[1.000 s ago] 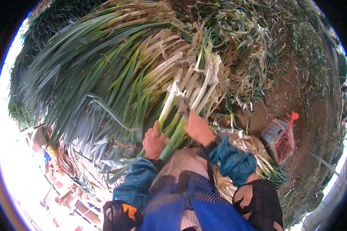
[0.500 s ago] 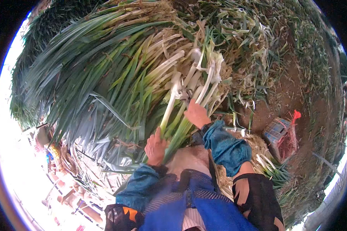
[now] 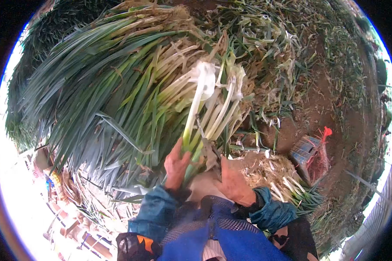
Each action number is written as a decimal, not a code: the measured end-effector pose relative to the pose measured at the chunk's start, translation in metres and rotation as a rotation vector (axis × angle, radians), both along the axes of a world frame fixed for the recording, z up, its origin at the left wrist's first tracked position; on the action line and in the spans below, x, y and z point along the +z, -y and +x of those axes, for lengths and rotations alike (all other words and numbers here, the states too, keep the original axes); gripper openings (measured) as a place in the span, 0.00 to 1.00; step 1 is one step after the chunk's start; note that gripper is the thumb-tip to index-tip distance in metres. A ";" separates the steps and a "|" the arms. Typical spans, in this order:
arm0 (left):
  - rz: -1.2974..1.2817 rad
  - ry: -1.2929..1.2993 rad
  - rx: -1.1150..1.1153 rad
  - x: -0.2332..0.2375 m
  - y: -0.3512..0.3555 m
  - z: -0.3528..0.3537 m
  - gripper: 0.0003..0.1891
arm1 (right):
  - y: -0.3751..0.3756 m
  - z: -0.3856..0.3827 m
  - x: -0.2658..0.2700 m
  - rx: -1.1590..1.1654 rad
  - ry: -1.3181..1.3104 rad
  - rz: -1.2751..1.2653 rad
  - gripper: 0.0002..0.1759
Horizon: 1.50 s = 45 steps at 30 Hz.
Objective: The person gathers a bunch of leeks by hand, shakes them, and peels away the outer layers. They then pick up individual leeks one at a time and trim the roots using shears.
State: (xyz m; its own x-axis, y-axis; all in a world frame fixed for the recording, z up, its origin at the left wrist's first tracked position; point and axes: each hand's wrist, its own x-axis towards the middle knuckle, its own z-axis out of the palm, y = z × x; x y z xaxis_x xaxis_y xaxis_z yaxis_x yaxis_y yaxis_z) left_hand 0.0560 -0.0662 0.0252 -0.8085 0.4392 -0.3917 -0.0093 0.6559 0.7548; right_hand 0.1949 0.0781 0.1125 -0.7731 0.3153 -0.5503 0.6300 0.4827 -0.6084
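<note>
Leeks with white stems and long green leaves lie in front of me. My left hand is closed round the green part of a leek, whose pale root end points away from me. Lower right of it, my right hand is closed on a thin dark tool, its handle mostly hidden. A greyish-brown scrap of leaf hangs against the tool near my fingers. More white leek stems lie just right of the held leek.
A large pile of leeks spreads to the left. Leaf trimmings cover the ground at the upper right. A box with red netting stands on bare soil at the right, beside a small bunch of leeks.
My right hand has moved down toward my body, bringing the tool and leaf scrap with it. The leek in my left hand now shows a whiter, more exposed stem, lifted slightly above the others.
</note>
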 end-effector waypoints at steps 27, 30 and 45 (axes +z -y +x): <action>-0.655 -0.770 -0.566 -0.124 -0.002 -0.209 0.13 | -0.020 -0.029 -0.102 0.015 0.010 0.046 0.39; -0.685 -0.474 -0.554 -0.109 0.006 -0.210 0.19 | -0.008 -0.020 -0.100 -0.004 -0.089 -0.008 0.39; -0.386 0.157 -0.590 -0.088 0.031 -0.098 0.23 | 0.041 0.003 -0.044 0.068 -0.038 -0.131 0.42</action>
